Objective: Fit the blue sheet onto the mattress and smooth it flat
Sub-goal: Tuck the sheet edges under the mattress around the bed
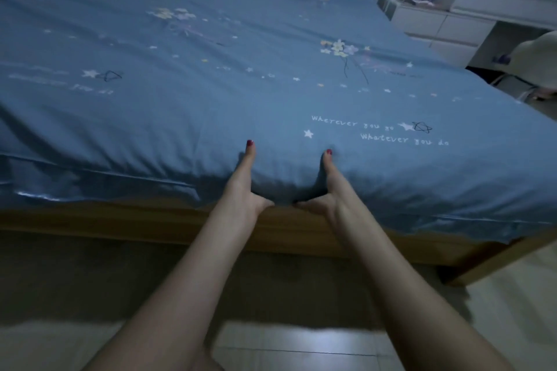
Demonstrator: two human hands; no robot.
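Already spread over the mattress, the blue sheet [211, 75] was being tucked at the near edge, left hand [241, 187] then right hand [327, 190] gripping it, thumbs on top, fingers underneath unseen; next likely smoothing.

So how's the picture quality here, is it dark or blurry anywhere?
Head view: dim and blue-tinted; wide-angle lens bows the bed frame; the dresser at far right is soft; pale glare on the floor tile; the sheet print stays readable.

fingers [310, 205] tucked under blue sheet [211, 84] | mattress fully covered
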